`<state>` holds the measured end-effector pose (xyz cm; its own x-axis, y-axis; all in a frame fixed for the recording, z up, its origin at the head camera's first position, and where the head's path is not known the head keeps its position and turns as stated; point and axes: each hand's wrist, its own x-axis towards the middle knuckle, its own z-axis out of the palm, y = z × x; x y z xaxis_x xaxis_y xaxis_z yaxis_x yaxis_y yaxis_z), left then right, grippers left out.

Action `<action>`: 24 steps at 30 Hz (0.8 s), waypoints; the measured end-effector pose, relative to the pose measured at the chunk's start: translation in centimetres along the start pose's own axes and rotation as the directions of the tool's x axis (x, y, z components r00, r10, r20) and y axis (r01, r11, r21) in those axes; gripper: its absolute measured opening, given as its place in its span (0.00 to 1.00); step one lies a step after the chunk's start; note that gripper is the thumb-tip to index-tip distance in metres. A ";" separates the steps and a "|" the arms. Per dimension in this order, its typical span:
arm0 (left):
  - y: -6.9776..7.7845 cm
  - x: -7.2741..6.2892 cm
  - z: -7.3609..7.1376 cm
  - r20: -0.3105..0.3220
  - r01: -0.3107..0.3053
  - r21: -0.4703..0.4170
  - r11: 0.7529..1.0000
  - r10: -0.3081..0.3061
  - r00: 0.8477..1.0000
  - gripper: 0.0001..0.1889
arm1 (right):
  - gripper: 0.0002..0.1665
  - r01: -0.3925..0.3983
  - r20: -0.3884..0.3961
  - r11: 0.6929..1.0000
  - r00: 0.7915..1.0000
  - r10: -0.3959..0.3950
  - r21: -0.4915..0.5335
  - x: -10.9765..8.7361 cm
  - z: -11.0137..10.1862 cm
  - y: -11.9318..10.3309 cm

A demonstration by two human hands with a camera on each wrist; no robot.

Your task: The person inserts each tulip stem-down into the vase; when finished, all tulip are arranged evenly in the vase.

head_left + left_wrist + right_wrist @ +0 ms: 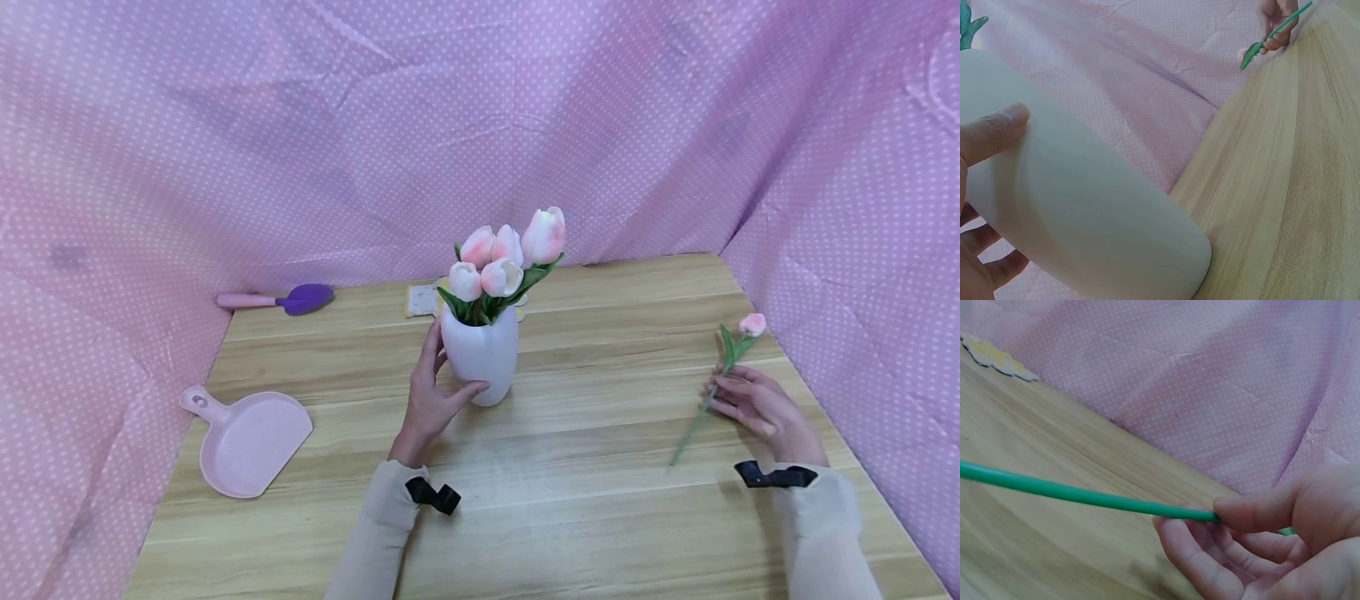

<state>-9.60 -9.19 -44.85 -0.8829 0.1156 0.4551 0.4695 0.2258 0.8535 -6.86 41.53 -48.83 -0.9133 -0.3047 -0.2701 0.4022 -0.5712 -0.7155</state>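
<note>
A white vase (482,354) stands on the wooden table, holding several pink-and-white tulips (501,277) with green leaves. My left hand (435,396) grips the vase from its left side, the thumb across the front and the fingers around the back. In the left wrist view the thumb lies on the smooth wall of the vase (1085,181). Toward the table's right edge, my right hand (765,408) pinches the green stem of a single tulip (752,325), bloom pointing away from me. The right wrist view shows the stem (1085,495) between thumb and fingertips; its bloom is out of that view.
At the left lies a pink dustpan (251,442). A small trowel (307,298) with a purple blade and pink handle rests at the back left corner. Behind the vase is a flat white-and-yellow piece (422,301), partly hidden. Pink dotted cloth (375,150) surrounds the table.
</note>
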 end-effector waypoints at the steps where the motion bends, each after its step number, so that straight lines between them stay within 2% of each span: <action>1: 0.0 0.0 0.0 0.000 -0.002 0.000 1.000 0.002 1.000 0.58 | 0.21 0.001 -0.006 1.000 1.000 -0.001 0.010 0.1 0.1 0.1; 5: 0.0 0.0 0.0 0.003 0.004 -0.001 1.000 -0.004 1.000 0.58 | 0.19 0.021 -0.057 1.000 0.998 -0.021 -0.007 0.3 0.9 0.6; 12: 0.0 0.0 0.0 0.005 0.008 -0.002 1.000 -0.008 1.000 0.58 | 0.19 0.070 -0.040 0.995 0.997 -0.067 0.072 1.1 1.7 1.6; 19: 0.1 0.0 0.0 0.006 -0.002 0.001 1.000 0.002 1.000 0.58 | 0.15 0.116 -0.098 0.987 0.990 -0.105 0.112 1.4 2.9 2.2; 24: 0.2 0.0 -0.1 0.008 -0.001 0.006 1.000 0.001 1.000 0.58 | 0.16 0.156 -0.112 0.974 0.984 -0.139 0.162 1.6 3.4 2.8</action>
<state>-9.54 -9.20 -44.69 -0.8826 0.1235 0.4535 0.4700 0.2311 0.8519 -7.03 36.90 -49.07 -0.9617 -0.1354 -0.2383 0.2598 -0.7275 -0.6350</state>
